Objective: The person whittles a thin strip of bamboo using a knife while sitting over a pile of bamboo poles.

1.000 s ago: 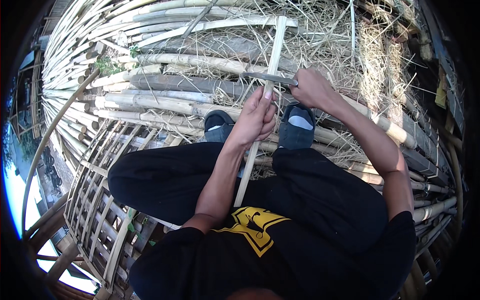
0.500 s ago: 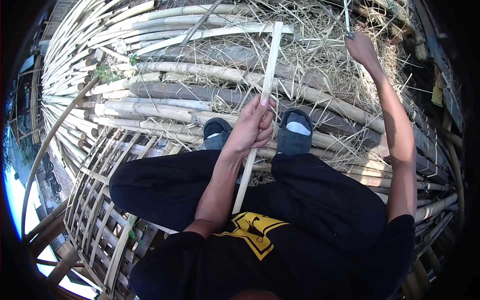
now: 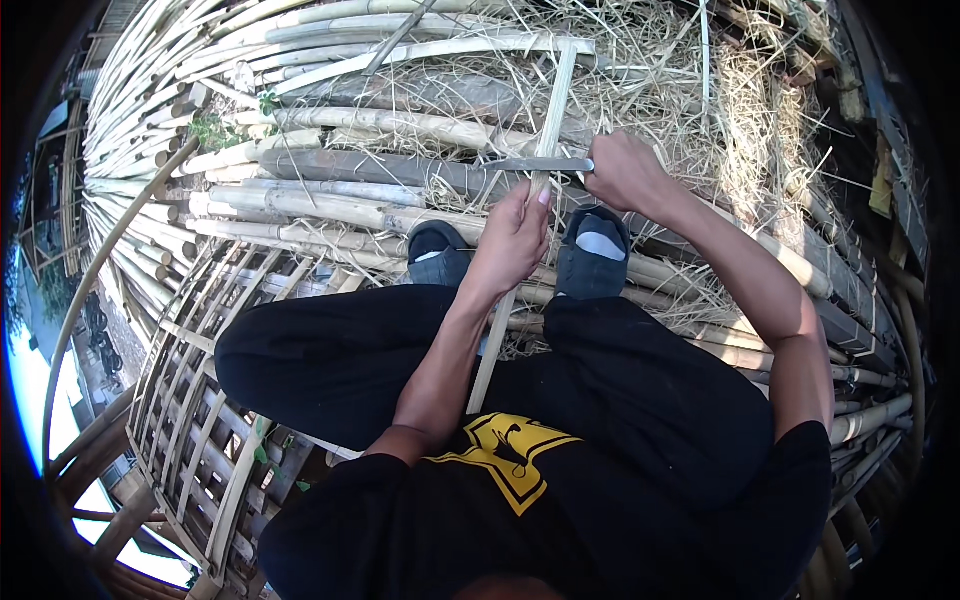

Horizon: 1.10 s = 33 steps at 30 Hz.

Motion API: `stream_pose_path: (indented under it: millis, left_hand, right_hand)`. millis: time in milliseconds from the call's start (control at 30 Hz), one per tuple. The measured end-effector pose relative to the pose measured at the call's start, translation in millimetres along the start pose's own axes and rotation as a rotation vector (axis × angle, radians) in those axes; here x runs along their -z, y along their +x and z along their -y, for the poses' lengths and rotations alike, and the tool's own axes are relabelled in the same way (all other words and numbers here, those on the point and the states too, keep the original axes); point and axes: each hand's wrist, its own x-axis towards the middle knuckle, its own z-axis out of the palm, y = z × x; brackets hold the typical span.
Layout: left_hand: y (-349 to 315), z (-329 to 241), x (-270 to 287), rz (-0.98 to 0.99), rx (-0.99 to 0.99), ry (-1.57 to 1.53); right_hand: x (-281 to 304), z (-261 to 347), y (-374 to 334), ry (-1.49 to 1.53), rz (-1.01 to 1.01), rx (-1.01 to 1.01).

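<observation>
A long, pale bamboo strip (image 3: 557,105) runs from the far middle back toward my lap. My left hand (image 3: 512,235) is closed around the strip near its middle, between my two shoes. In my right hand (image 3: 628,172) is a knife (image 3: 540,164), its handle hidden in my fist. The blade points left and lies across the strip just beyond my left fingers. Whether its edge bites into the bamboo I cannot tell.
Bamboo poles (image 3: 330,215) lie side by side under my feet and fan out to the far left. Loose shavings (image 3: 640,90) cover the far middle and right. A woven bamboo lattice (image 3: 215,400) stands at the near left, beside my knee.
My right hand has swung the knife from the far right in toward me and left, onto the strip. A thin sliver held up by the knife earlier now lies among the shavings.
</observation>
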Motion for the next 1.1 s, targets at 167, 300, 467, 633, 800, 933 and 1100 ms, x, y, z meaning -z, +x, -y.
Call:
stream_pose_path:
  millis: [167,300,467,633,800,933,1100]
  left_hand:
    - [-19.8,-11.2,0.1,0.078,0.096,-0.071]
    - [-22.2,-10.3,-0.2,0.099,0.087,-0.06]
    - [-10.5,-11.0,-1.0,0.034,0.061,-0.053]
    - [-2.3,0.5,8.5,0.002,0.021,0.055]
    - [1.7,18.0,8.1,-0.167,-0.153,0.517]
    - [5.3,9.3,9.8,-0.222,-0.157,0.396]
    - [-21.2,7.0,-0.1,0.004,-0.086,0.305]
  right_hand:
    - [42.3,-97.5,49.5,-0.05,-0.201,-0.478]
    - [122.2,-155.5,24.0,-0.129,-0.482,-0.418]
    - [81.4,-51.4,2.4,0.127,-0.223,-0.36]
    - [16.6,11.9,-13.7,0.022,0.089,-0.067]
    - [0.2,4.9,-2.7,-0.076,-0.012,0.038]
    - [9.0,-21.8,35.3,-0.062,-0.05,-0.101]
    - [117.5,-197.6,25.2,-0.282,-0.269,-0.405]
